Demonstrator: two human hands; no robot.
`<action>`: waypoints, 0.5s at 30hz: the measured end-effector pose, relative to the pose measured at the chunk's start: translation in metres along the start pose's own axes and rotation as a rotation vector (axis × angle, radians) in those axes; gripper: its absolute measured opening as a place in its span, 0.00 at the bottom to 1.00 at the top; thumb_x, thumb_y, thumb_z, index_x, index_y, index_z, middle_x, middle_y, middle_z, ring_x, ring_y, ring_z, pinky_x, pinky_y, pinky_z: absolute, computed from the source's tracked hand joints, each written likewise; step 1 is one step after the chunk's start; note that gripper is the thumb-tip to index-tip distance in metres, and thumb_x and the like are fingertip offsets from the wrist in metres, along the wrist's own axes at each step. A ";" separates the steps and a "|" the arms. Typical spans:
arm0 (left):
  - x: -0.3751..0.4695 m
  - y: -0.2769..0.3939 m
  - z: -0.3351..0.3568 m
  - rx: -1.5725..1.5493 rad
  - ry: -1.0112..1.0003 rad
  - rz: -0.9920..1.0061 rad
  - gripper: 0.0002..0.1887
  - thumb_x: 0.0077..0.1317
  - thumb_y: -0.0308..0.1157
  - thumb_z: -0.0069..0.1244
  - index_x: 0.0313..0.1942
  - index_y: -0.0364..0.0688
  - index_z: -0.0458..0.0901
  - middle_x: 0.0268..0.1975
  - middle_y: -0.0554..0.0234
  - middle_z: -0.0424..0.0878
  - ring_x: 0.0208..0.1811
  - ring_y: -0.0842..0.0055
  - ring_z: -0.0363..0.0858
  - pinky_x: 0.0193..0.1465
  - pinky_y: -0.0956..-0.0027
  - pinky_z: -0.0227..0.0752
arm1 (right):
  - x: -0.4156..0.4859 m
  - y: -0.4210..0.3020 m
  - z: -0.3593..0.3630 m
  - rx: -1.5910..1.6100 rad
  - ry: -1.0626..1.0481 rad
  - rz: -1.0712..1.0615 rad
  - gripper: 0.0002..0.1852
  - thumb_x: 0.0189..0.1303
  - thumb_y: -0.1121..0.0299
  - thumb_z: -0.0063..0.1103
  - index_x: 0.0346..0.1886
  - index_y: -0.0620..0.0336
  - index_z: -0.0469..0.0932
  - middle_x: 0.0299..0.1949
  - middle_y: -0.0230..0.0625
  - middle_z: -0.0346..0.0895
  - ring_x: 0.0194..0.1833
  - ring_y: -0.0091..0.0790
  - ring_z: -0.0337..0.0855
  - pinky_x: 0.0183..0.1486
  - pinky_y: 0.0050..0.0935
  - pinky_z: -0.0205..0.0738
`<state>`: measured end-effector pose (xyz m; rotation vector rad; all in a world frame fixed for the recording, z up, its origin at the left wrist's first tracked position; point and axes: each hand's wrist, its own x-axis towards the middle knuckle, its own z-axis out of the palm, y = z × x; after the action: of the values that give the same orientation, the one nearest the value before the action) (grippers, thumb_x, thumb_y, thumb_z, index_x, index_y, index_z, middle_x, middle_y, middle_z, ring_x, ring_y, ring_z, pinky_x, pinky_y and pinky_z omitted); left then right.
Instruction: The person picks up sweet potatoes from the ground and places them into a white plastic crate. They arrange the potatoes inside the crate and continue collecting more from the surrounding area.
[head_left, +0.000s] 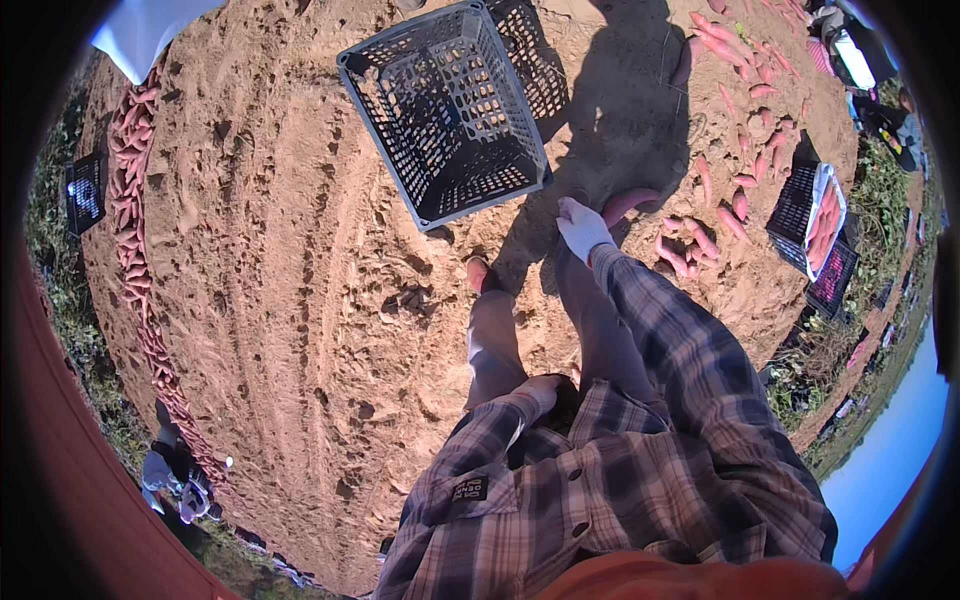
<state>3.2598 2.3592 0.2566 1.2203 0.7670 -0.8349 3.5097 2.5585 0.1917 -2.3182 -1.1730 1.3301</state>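
My right hand (583, 227) reaches forward over my right leg in a white glove, its fingers curled. A large reddish sweet potato (634, 201) shows just beside it; whether the hand touches it I cannot tell. Close to my lap is my left hand (536, 391), also gloved, its fingertips against a dark patch between my thighs. What they touch there is too dark to make out. Ahead and to the left, a black plastic mesh crate (491, 101) stands on the soil, with light falling through its slots.
Loose sweet potatoes (761, 142) are scattered at the right. Beyond them stands a dark crate with a white-lined bag of sweet potatoes (826, 221). A long row of sweet potatoes (129, 202) runs down the left, beside another black crate (85, 193). People (176, 480) are at both edges.
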 end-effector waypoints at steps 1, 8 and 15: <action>0.003 0.014 -0.001 -0.075 0.008 -0.047 0.20 0.73 0.31 0.40 0.62 0.41 0.79 0.61 0.42 0.81 0.65 0.54 0.78 0.67 0.57 0.71 | 0.019 -0.001 -0.004 -0.046 -0.007 -0.014 0.20 0.66 0.62 0.58 0.58 0.60 0.76 0.48 0.51 0.84 0.54 0.53 0.84 0.58 0.45 0.76; 0.061 0.089 -0.026 0.343 -0.289 -0.066 0.18 0.71 0.36 0.45 0.56 0.42 0.86 0.56 0.52 0.86 0.59 0.57 0.84 0.59 0.54 0.78 | 0.144 -0.002 -0.017 -0.145 0.073 -0.028 0.35 0.61 0.55 0.66 0.66 0.63 0.66 0.55 0.61 0.79 0.56 0.60 0.81 0.59 0.49 0.75; 0.164 0.093 -0.049 0.304 -0.345 0.084 0.17 0.67 0.40 0.52 0.52 0.45 0.89 0.54 0.53 0.88 0.58 0.59 0.86 0.56 0.55 0.79 | 0.242 0.032 0.047 0.076 -0.050 0.010 0.46 0.58 0.51 0.70 0.72 0.65 0.59 0.60 0.65 0.76 0.61 0.61 0.78 0.62 0.45 0.73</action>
<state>3.4182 2.3989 0.1513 1.3175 0.3139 -1.0850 3.5544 2.7058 -0.0041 -2.2533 -1.1072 1.4184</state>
